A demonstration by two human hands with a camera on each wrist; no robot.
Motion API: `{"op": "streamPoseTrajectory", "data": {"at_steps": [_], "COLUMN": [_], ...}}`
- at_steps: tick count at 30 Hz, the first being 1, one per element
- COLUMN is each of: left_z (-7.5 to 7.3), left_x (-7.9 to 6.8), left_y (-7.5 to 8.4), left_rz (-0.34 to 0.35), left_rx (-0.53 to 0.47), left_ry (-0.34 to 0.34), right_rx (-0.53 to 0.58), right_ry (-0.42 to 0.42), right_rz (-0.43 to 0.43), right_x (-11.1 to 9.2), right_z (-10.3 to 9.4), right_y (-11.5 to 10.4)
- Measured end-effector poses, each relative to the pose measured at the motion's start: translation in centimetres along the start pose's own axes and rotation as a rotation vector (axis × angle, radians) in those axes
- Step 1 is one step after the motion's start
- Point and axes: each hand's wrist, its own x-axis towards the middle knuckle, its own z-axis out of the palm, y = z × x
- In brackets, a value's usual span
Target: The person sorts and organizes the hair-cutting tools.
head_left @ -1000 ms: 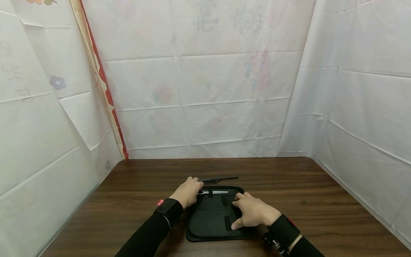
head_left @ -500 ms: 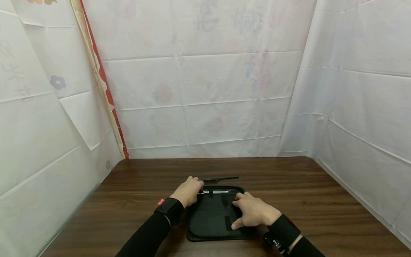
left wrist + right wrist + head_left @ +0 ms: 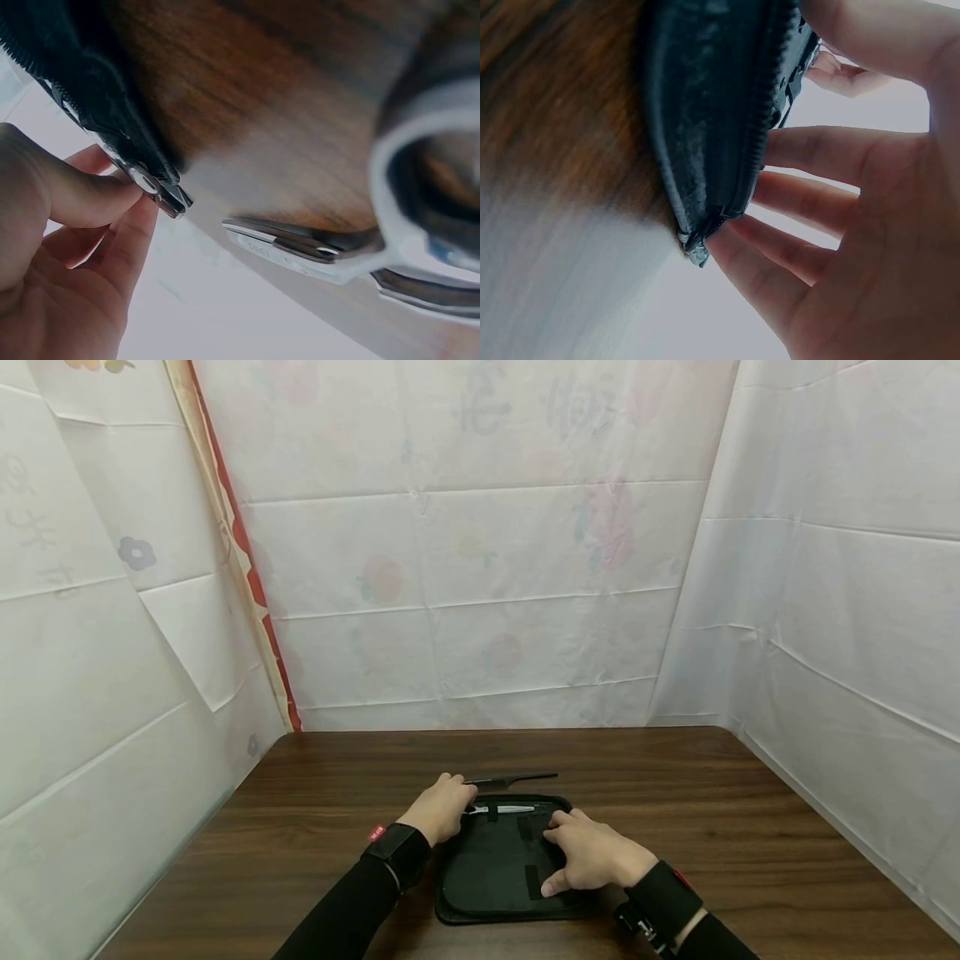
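A black zip case (image 3: 491, 881) lies on the table. Inside, near its far edge, a slim silver tool (image 3: 513, 808) sits under a black strap. My left hand (image 3: 438, 807) is at the case's far left corner. In the left wrist view its thumb and fingers pinch a silver metal piece (image 3: 144, 180) at the case edge; I cannot tell its kind. My right hand (image 3: 592, 853) rests over the case's right side, fingers spread and fairly straight. In the right wrist view its fingertips touch the zipped edge (image 3: 739, 161).
Beyond the case lies a black comb (image 3: 510, 779) with a thin tail. Close to the left wrist camera is a silver scissors-like tool with a ring handle (image 3: 382, 161). Pale printed sheets (image 3: 465, 610) hang around the brown wooden table (image 3: 660, 777).
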Motion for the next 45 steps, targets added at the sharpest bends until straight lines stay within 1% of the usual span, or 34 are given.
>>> {"op": "streamPoseTrajectory", "data": {"at_steps": [6, 14, 17, 20, 25, 28, 36, 45], "left_z": [0.0, -0.1, -0.1, -0.1, 0.2, 0.4, 0.5, 0.5], "left_x": [-0.2, -0.2, -0.1, 0.1, 0.3, 0.5, 0.6, 0.6], "left_y": [0.0, 0.1, 0.5, 1.0, 1.5, 1.5, 1.5, 1.6], "left_rz": [0.008, 0.005, 0.004, 0.017, 0.03, 0.022, 0.013, 0.017], "left_rx": [0.005, -0.001, -0.013, -0.019, -0.024, -0.034, -0.042, -0.037], "left_ry": [0.017, 0.011, 0.004, 0.0, 0.015, 0.025, 0.017, 0.024], "right_rx": [0.003, 0.008, 0.006, 0.001, 0.003, -0.008, -0.002, -0.005], "right_ry": [0.002, 0.002, 0.001, 0.001, 0.0, 0.0, -0.003, -0.001], "right_rz": [-0.002, -0.006, -0.003, -0.001, 0.004, 0.011, 0.017, 0.01], "right_x": [0.0, 0.0, 0.0, 0.1, 0.3, 0.3, 0.1, 0.1], "right_z": [0.0, 0.0, 0.1, 0.2, 0.3, 0.3, 0.1, 0.0], "right_y": [0.0, 0.1, 0.1, 0.1, 0.0, 0.1, 0.0, 0.0]}}
